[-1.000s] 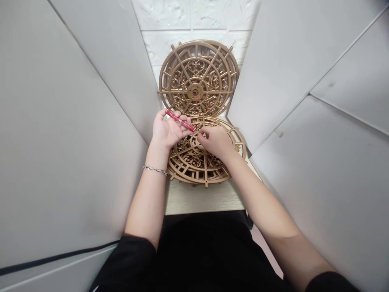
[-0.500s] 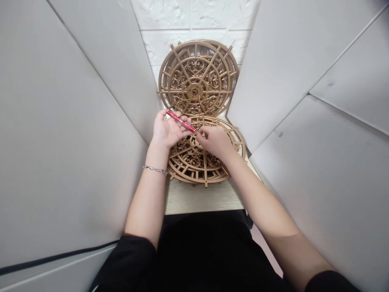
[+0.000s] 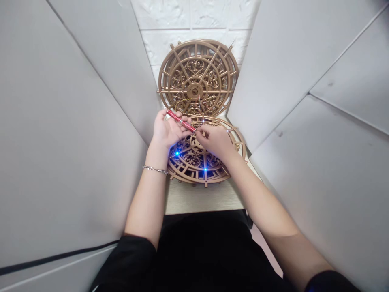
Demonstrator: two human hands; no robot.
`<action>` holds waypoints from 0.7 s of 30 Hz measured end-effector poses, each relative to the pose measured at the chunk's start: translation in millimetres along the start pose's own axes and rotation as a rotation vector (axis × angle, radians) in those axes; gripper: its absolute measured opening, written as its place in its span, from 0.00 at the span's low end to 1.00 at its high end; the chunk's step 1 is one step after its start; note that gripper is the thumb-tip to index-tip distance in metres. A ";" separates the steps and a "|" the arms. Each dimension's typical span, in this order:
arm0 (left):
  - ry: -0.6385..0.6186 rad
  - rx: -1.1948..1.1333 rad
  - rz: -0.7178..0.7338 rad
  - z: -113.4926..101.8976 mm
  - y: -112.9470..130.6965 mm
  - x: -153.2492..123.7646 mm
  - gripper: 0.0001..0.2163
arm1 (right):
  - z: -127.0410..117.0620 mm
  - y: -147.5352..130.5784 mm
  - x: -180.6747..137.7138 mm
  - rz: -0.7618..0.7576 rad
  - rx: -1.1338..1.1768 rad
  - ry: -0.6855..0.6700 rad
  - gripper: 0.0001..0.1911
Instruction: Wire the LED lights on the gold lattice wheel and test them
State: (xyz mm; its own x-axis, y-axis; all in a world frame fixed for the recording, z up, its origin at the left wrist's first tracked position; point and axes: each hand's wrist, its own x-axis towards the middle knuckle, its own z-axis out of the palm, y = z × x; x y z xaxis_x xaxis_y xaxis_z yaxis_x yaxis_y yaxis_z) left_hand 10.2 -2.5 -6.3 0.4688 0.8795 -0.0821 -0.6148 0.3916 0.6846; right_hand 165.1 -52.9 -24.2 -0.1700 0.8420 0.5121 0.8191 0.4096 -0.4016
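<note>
Across the upturned fingers of my left hand [image 3: 170, 129] lie two red batteries [image 3: 181, 121], end to end, with a silver band where they meet. My left thumb presses on their far end. My right hand [image 3: 212, 138] is pinched at the near end of the batteries, on what looks like a thin wire mostly hidden by the fingers. Under both hands is a round gold openwork frame [image 3: 206, 178], stacked on others like it. Small blue lights [image 3: 206, 169] shine on its spokes.
A second stack of gold round frames [image 3: 197, 44] leans at the white brick-patterned wall [image 3: 165, 14], with thin wires loose over its lower part. Tall grey panels [image 3: 75, 134] close in on both sides. The pale tabletop [image 3: 203, 198] shows in front.
Blue lights have come on at several points of the near gold frame; they were dark before. Both hands and the red batteries have hardly moved.
</note>
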 end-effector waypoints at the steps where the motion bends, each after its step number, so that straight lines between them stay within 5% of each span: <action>1: -0.008 0.000 0.000 -0.2 -0.1 0.1 0.17 | -0.3 -0.1 0.1 0.005 -0.002 0.003 0.13; 21: -0.009 -0.020 0.009 1.1 -0.2 -0.7 0.17 | -7.3 -3.1 -1.0 0.023 0.066 0.037 0.12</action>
State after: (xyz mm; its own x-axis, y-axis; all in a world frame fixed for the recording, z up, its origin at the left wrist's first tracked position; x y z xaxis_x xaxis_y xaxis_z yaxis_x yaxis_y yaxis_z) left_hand 10.7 -3.6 -5.5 0.4688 0.8806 -0.0692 -0.6318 0.3891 0.6704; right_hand 166.8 -57.6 -17.9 -0.1303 0.8381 0.5297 0.7842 0.4140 -0.4622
